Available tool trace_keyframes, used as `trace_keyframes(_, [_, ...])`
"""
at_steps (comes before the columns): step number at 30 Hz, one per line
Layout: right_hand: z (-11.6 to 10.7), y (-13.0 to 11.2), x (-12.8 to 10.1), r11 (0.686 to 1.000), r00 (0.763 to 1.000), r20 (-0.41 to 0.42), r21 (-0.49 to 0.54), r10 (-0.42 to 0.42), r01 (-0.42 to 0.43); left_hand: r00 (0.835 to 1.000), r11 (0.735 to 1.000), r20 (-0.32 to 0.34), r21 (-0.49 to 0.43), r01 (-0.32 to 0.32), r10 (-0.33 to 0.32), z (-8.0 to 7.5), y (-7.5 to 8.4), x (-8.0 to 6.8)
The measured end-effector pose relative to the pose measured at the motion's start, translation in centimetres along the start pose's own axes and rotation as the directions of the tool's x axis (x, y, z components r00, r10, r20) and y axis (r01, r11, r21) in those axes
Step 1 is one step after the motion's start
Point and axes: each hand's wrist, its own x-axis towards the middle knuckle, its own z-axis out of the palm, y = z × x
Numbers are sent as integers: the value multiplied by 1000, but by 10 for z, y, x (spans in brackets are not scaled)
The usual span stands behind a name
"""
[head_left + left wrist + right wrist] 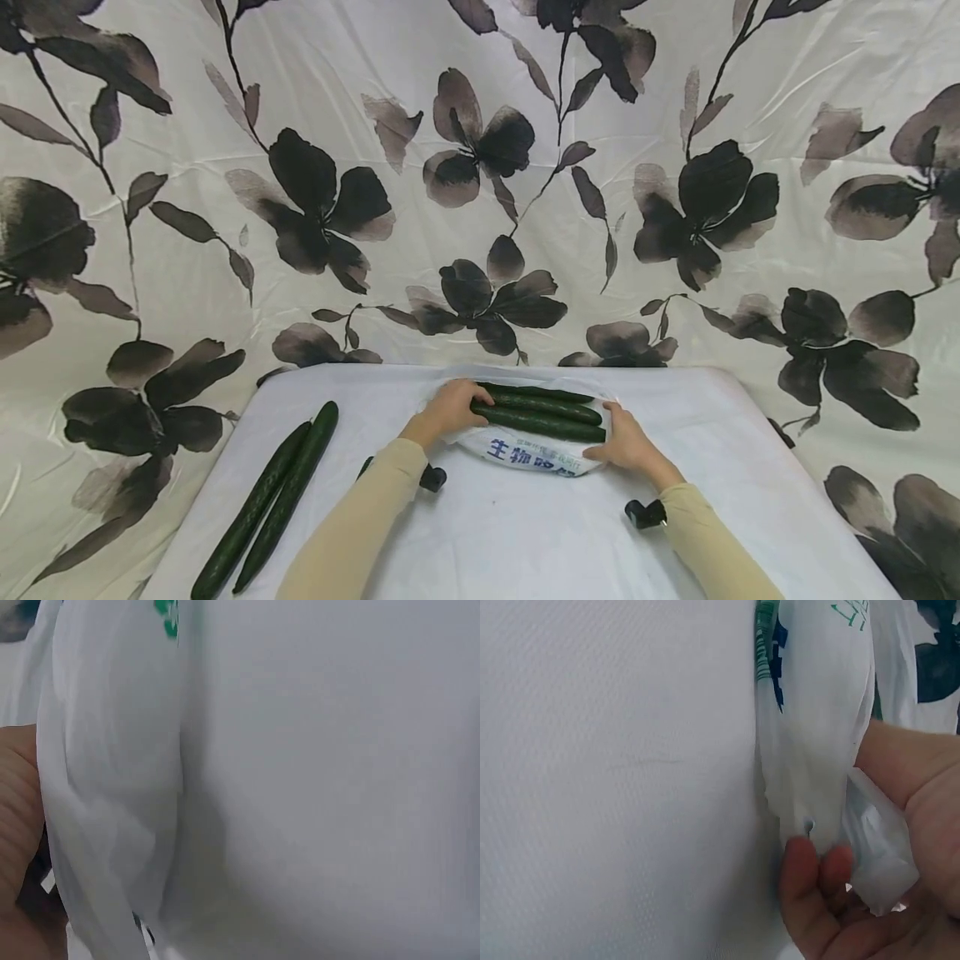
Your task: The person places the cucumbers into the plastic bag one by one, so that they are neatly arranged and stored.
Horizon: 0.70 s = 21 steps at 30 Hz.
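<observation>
Far left on the white cloth-covered surface (525,533), two long dark green cucumbers (270,500) lie side by side, not yet packed and well apart from the work. Moving in, your left hand (448,408) curls over the near end of the three dark green cucumbers (542,411) at the bag's left side; the left wrist view shows only white film against skin, so exactly what those fingers grip I cannot tell. Centre stage, the thin white plastic bag with blue and green print (534,454) lies flat with those three cucumbers on or inside its open mouth. On the right, your right hand (628,446) pinches the bag's right edge, fingertips (810,862) closed on the film. By my reading, three are bagged or nearly so and two are left.
</observation>
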Motion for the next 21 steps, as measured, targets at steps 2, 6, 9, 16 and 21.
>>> trace_keyframes(2, [-1,-1,0,1000,1000,-5,19,16,-16,999,999,-12,26,32,-32,-3,-5,-4])
trace_keyframes(6, [1,-3,1,1000,999,-34,14,21,-21,996,993,-24,75,91,-89,-6,-12,-12])
trace_keyframes(9, [1,-5,1,1000,999,-44,3,24,-24,991,983,-21,128,130,-129,-9,-15,-15])
trace_keyframes(16, [-8,-17,2,998,999,-18,-23,51,-51,981,959,30,221,180,-191,-20,-15,-16])
trace_keyframes(21, [-13,-25,3,994,997,9,-73,81,-80,982,970,70,182,158,-173,-29,-14,-17])
